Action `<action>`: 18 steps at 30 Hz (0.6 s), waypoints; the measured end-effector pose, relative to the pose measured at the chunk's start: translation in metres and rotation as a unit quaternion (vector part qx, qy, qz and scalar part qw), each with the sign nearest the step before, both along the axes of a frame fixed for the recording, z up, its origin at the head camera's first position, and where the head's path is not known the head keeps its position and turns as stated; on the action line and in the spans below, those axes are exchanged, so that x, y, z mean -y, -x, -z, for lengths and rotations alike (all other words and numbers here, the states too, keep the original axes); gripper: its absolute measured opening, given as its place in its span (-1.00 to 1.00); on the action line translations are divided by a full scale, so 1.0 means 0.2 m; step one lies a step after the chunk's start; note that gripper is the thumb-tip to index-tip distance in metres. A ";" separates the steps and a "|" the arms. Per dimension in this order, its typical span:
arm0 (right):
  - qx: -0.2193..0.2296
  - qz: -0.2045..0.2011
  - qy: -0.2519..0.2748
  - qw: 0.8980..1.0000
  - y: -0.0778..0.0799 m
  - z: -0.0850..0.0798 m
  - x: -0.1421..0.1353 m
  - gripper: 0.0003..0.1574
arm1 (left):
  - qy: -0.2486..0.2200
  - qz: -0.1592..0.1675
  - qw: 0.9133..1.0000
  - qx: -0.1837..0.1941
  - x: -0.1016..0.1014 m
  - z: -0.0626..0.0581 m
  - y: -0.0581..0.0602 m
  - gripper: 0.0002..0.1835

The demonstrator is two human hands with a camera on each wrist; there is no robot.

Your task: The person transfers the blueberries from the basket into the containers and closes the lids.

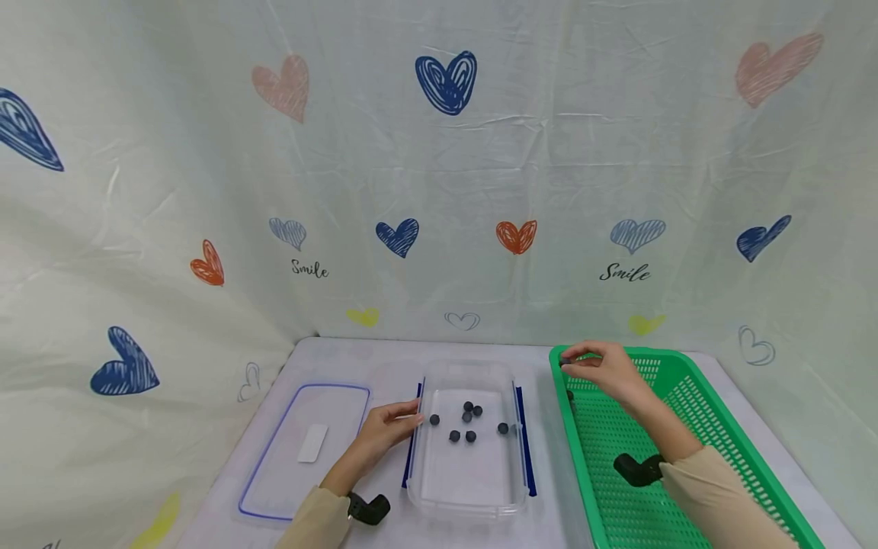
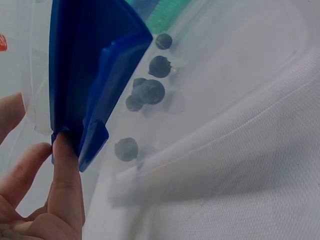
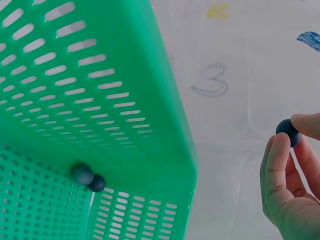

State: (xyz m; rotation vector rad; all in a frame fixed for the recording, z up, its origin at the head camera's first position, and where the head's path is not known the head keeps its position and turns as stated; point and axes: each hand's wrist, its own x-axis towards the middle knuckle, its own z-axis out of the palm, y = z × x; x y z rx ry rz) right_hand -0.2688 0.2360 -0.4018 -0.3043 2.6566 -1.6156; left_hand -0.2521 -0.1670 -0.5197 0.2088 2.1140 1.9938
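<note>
Several small dark blue balls (image 1: 470,436), much like blueberries in size, lie scattered in a clear plastic container (image 1: 466,488) with blue side latches (image 1: 527,450). At its left wall, my left hand (image 1: 380,435) grips the edge; in the left wrist view a finger presses the blue latch (image 2: 95,60). My right hand (image 1: 610,370) is raised over the far left corner of a green basket (image 1: 583,465), pinching one dark ball (image 3: 288,132) between thumb and fingertips. Two more balls (image 3: 82,173) rest in the basket's corner.
A clear lid with a blue seal (image 1: 274,435) lies on the table left of the container, with a white rectangular piece (image 1: 313,443) on it. A white curtain printed with hearts (image 1: 446,152) hangs behind the table (image 1: 384,354). The basket stands at the right.
</note>
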 end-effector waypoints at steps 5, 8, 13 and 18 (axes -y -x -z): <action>0.006 -0.008 0.015 1.000 0.02 0.00 0.06 -0.60 | -0.002 0.001 1.000 0.003 0.00 0.00 0.00 -0.33; 0.007 -0.011 0.021 1.000 0.04 0.00 0.10 -0.61 | -0.005 0.002 1.000 0.005 0.00 0.00 0.01 -0.32; 0.011 -0.013 0.033 0.999 0.08 0.02 0.16 -0.65 | -0.001 0.002 1.000 0.004 0.00 0.00 0.00 -0.31; 0.014 -0.016 0.030 0.999 0.09 0.02 0.22 -0.69 | -0.001 0.005 1.000 0.004 0.00 0.00 0.00 -0.32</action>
